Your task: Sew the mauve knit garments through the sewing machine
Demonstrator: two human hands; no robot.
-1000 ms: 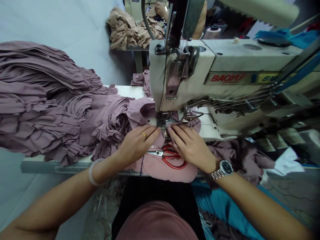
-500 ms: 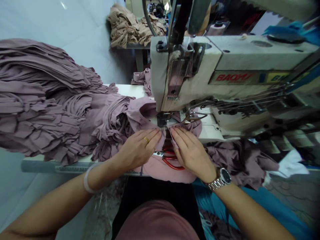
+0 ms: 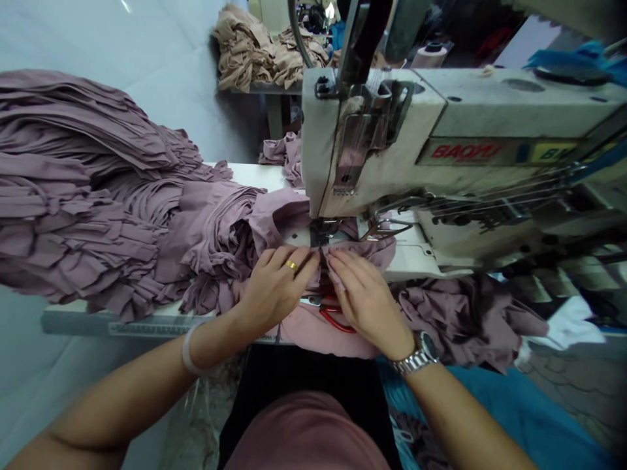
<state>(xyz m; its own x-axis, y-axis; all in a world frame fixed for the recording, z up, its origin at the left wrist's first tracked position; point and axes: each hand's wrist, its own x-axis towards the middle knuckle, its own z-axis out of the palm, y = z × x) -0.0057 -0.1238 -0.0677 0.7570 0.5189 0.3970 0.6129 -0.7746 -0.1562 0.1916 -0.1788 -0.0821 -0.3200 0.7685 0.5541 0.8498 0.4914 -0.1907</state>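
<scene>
A mauve fabric piece (image 3: pixel 268 219) lies around the needle area of a white sewing machine (image 3: pixel 372 163), partly under its presser foot (image 3: pixel 323 232). My left hand (image 3: pixel 274 284), with a gold ring, is closed on the cloth just left of and in front of the foot. On the other side, my right hand (image 3: pixel 365 294) grips the cloth, fingers pressed together and fingertips close to the foot. The fingertips of both hands nearly meet, and the thumbs are mostly hidden. Beneath my right hand lie red-handled scissors (image 3: pixel 337 318), partly covered.
Stacked mauve fabric pieces (image 3: pixel 98 137) fill the left of the table (image 3: pixel 78 320). More crumpled mauve cloth (image 3: pixel 465 313) lies to the right. Pink cloth (image 3: pixel 318 333) covers the table's front edge. Beige fabric (image 3: pixel 245 49) is heaped on a table behind.
My left hand's fingers have bent more and its knuckles have risen. My right hand has shifted slightly left. Both hands stay on the cloth, and the machine appears slightly further right in view.
</scene>
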